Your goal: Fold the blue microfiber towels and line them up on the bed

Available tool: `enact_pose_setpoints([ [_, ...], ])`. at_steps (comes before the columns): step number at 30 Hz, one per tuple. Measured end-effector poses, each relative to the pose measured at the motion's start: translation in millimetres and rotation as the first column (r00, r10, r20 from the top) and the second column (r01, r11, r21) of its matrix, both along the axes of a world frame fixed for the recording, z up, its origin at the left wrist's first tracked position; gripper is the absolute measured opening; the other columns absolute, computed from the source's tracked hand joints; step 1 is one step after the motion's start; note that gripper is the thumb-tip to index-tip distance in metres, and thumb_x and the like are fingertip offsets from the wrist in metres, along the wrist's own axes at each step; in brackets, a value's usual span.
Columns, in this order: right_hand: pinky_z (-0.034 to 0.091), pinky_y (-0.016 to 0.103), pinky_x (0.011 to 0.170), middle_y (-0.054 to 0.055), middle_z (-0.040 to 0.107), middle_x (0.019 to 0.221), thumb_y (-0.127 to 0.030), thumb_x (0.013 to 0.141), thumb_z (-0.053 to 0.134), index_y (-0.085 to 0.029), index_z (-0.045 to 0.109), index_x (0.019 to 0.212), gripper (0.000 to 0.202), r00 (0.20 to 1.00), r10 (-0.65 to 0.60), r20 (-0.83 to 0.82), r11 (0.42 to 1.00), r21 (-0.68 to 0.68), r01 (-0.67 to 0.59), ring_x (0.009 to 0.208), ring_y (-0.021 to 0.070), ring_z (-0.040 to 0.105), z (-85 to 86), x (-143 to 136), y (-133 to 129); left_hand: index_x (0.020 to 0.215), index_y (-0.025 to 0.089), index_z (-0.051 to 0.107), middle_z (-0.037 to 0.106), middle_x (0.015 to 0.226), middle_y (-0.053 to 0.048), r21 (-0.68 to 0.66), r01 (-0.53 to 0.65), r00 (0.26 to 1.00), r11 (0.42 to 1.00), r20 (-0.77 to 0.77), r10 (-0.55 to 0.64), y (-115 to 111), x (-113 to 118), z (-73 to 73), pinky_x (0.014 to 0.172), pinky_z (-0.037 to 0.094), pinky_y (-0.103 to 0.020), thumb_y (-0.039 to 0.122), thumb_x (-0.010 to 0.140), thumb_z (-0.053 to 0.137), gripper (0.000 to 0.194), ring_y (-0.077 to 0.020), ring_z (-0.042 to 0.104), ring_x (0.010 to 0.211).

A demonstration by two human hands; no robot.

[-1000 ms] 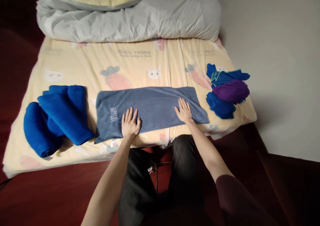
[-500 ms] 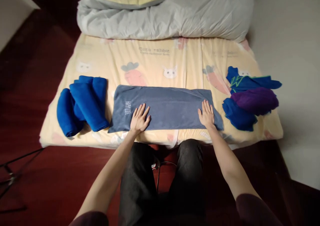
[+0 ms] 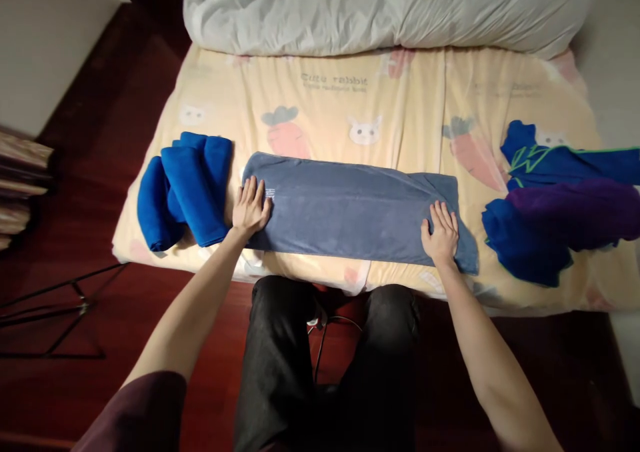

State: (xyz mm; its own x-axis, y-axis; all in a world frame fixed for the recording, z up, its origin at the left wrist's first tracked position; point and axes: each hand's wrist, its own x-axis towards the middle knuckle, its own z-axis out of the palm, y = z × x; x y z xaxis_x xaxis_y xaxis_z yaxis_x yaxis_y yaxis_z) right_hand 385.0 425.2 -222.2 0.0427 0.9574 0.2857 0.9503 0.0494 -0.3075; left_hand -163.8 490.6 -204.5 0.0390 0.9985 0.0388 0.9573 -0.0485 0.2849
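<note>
Along the near side of the bed's printed sheet [image 3: 325, 119] lies a grey-blue towel [image 3: 345, 212], spread lengthwise before me. My left hand [image 3: 251, 205] rests flat on its left end, fingers parted and gripping nothing, hiding part of the white lettering [image 3: 271, 193]; my right hand [image 3: 441, 233] lies equally flat and unclenched near the other end. Leftward, rolled blue cloths [image 3: 193, 192] overlap, so I can't count them. Rightward, a purple cloth [image 3: 575, 212] runs out of view, and beyond, the grey quilt [image 3: 390, 12] is cut off.
</note>
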Motion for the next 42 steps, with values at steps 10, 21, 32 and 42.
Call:
enact_pose_setpoints([
  [10, 0.031, 0.056, 0.129, 0.013, 0.054, 0.159, -0.033, 0.104, 0.038, -0.016, 0.056, 0.152, 0.055, 1.0, -0.017, 0.015, 0.999, -0.032, 0.017, 0.154, 0.0264, 0.043, 2.5, -1.1, 1.6, 0.161, -0.001, 0.032, 0.018, 0.176, -0.017, 0.003, 0.017, 0.999, 1.0, 0.049, -0.018, 79.8, -5.3, -3.3, 0.133, 0.008, -0.049, 0.048, 0.104, 0.033, 0.075, -0.0239, 0.014, 0.163],
  [21, 0.057, 0.036, 0.095, 0.021, 0.074, 0.121, -0.034, 0.106, 0.04, -0.009, 0.069, 0.125, 0.043, 0.931, -0.321, -0.176, 0.941, 0.054, 0.334, 0.105, 0.0214, 0.071, 24.6, 61.2, 85.1, 0.161, 0.007, 0.04, 0.029, 0.173, -0.016, 0.159, 0.018, 0.994, 0.987, 0.106, -0.035, 73.6, 1.3, -2.4, 0.131, 0.015, -0.053, 0.054, 0.101, 0.029, 0.077, -0.0307, 0.022, 0.162],
  [32, 0.06, 0.042, 0.082, 0.01, 0.074, 0.08, -0.031, 0.081, 0.075, -0.014, 0.074, 0.088, 0.019, 0.974, -0.164, -0.158, 0.951, -0.286, 0.114, 0.079, 0.0246, 0.068, 24.8, 107.3, 172.7, 0.16, 0.008, 0.042, 0.031, 0.173, -0.015, 0.162, 0.01, 0.992, 0.987, 0.125, -0.031, 71.8, 5.7, 5.0, 0.131, 0.015, -0.051, 0.057, 0.099, 0.026, 0.08, -0.0294, 0.023, 0.162],
  [42, 0.035, 0.064, 0.121, 0.019, 0.044, 0.161, -0.036, 0.106, 0.036, -0.015, 0.053, 0.15, 0.051, 0.948, -0.201, 0.246, 0.979, 0.02, 0.203, 0.149, 0.0364, 0.041, 3.3, 45.7, 142.4, 0.163, 0.011, 0.038, 0.025, 0.175, -0.01, 0.119, -0.001, 0.994, 0.993, 0.113, -0.013, 72.6, 7.4, 6.7, 0.132, 0.012, -0.049, 0.056, 0.098, 0.025, 0.08, -0.0273, 0.019, 0.163],
])
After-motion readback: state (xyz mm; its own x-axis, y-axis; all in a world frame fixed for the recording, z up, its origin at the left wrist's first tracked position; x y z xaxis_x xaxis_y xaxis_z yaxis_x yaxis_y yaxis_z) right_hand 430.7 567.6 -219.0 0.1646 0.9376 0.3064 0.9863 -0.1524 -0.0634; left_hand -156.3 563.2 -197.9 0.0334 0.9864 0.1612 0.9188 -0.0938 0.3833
